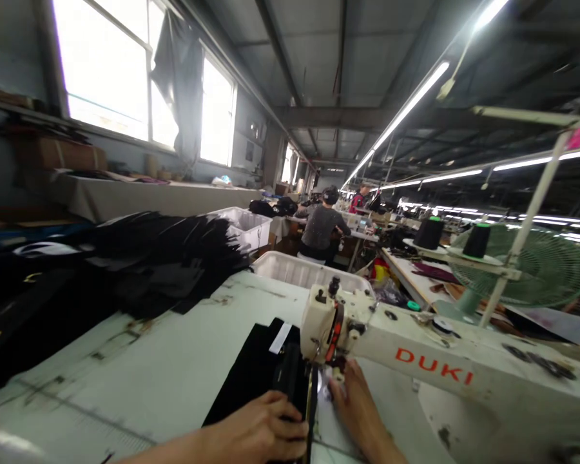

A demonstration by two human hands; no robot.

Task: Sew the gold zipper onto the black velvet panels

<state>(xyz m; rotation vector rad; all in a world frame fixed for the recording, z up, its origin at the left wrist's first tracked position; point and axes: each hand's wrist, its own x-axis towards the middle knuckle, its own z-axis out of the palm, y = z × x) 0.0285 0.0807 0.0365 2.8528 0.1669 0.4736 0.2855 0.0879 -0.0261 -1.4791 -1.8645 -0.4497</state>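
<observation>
A black fabric piece [241, 364] lies on the pale sewing table, its right edge beside the needle area of a white sewing machine [396, 348] marked DUKI. On it is a small white strip [280, 338]. My left hand [270, 425] rests over the near part of the piece, fingers bent and closed on a raised black band. My right hand [355, 399] is to the right of the needle, close under the machine head. Its thumb and fingers are apart, with the fingertips partly hidden; I see nothing held there.
A heap of black pieces [164, 258] covers the table's left side. Behind the table stands a white plastic bin [309, 270]. Black thread cones [429, 232] and a green fan [536, 267] are on the right. A co-worker [321, 225] sits farther ahead.
</observation>
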